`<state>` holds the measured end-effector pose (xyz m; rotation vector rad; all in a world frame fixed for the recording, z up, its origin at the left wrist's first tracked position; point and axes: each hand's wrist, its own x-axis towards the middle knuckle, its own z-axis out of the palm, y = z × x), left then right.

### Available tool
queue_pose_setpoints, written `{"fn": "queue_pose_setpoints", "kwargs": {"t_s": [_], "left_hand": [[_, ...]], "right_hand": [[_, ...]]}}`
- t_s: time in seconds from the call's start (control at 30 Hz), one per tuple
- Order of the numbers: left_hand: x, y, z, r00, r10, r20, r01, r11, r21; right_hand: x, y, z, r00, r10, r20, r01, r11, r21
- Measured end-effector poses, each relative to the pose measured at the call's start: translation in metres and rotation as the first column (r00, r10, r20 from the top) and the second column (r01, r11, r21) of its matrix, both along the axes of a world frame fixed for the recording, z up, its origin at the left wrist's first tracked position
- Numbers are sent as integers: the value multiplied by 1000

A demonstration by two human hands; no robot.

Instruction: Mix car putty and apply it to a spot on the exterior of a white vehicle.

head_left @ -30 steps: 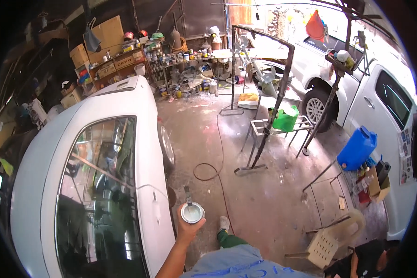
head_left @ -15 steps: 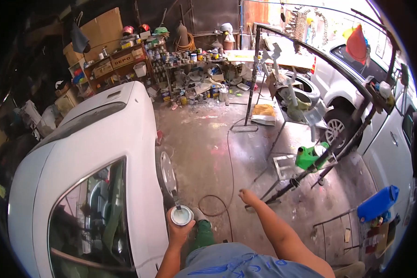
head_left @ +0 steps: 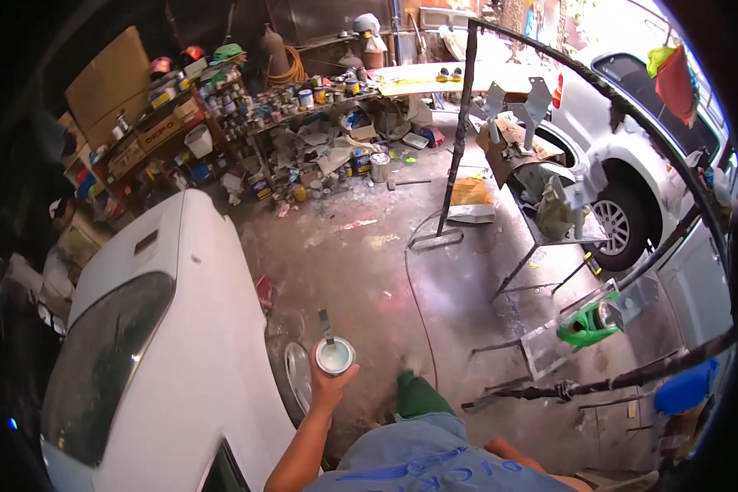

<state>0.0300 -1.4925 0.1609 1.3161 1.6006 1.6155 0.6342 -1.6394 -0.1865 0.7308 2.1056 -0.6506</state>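
My left hand point(head_left: 330, 389) is wrapped round a small open can point(head_left: 350, 363) and holds it upright in front of my body. Pale, whitish stuff fills the can. A flat, dark-handled tool point(head_left: 325, 321) leans out over its far rim; whether it is a brush or a putty knife I cannot make out. Left of this hand is the white car point(head_left: 180, 328), with its wheel point(head_left: 297, 373) close by. Of my right arm point(head_left: 507, 453) only a piece shows beside my shirt; the hand itself is out of sight.
A dark metal frame point(head_left: 459, 131) stands to the right, with grey parts hanging from it. Near it are a small metal table point(head_left: 559, 232), a green bag point(head_left: 586, 326) and a white vehicle point(head_left: 582, 148). A hose point(head_left: 418, 299) crosses the floor. Cans crowd the back bench point(head_left: 320, 105).
My view has shifted forward along the white car, towards the back bench. My right hand, formerly stretched out over the floor, has dropped out of view. The can stays in my left hand.
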Motion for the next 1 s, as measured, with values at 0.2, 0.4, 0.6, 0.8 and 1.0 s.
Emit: {"fn": "queue_pose_setpoints", "kwargs": {"t_s": [0.2,0.4,0.6,0.8,1.0], "left_hand": [[-12,200,-9,995,-44,-87,44,999,-2],[-33,370,-16,997,-47,-66,42,996,-73],[-58,540,-22,997,-49,-64,47,999,-27],[-99,722,-17,957,-66,-282,75,997,22],[-133,920,-7,943,-192,-272,169,980,-104]], "right_hand": [[-78,152,-68,757,-653,15,652,754,-83],[-196,446,4,615,-780,-117,774,626,-97],[-308,808,133,385,-685,-618,875,484,8],[-362,972,140,182,-717,-673,925,358,-131],[-304,921,-4,428,-900,-85,904,423,64]]}}
